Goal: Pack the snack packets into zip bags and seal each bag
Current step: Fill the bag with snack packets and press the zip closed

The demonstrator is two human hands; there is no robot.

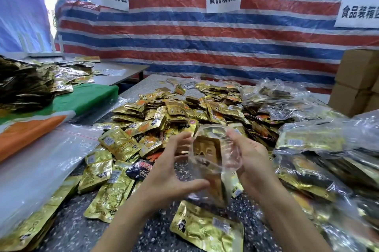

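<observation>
A clear zip bag (211, 161) hangs between my hands above the speckled table (160, 231), with gold snack packets visible inside it. My right hand (250, 159) grips the bag's right side near its open mouth. My left hand (172, 167) is at the bag's left side, thumb touching its lower part, fingers spread and slightly curled. A big heap of loose gold snack packets (180, 112) covers the table behind the bag. One single gold packet (207, 229) lies flat just below my hands.
Filled clear bags of packets (320, 149) are piled at the right. A stack of empty clear bags (41, 159) lies at the left beside green and orange sheets. Cardboard boxes (356, 81) stand at the far right. A striped tarp with paper signs hangs behind.
</observation>
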